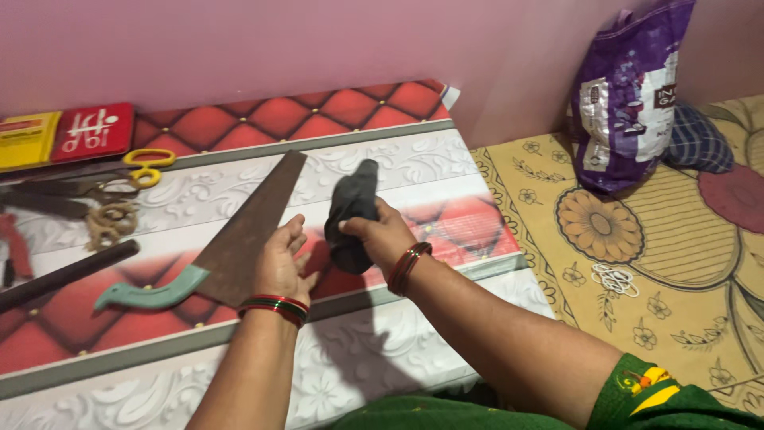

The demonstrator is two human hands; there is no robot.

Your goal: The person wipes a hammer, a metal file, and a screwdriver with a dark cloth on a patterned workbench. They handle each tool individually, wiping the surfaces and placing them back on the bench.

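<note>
A rusty hand saw [247, 227] with a green handle [151, 295] lies on the patterned red and white panel [382, 167]. My left hand [280, 267] rests flat on the wide part of the blade, fingers spread. A little above the panel, my right hand [384, 235] grips a dark cloth [352, 211], bunched and upright, just right of the blade. Both wrists wear red and green bangles.
Scissors with yellow handles [127, 177], a ball of twine [110, 223], a dark rod [68, 275] and red tools lie at the left. Red and yellow boxes [64, 134] stand against the pink wall. A purple bag [625, 95] and checked cloth [696, 139] sit on the floral mat at the right.
</note>
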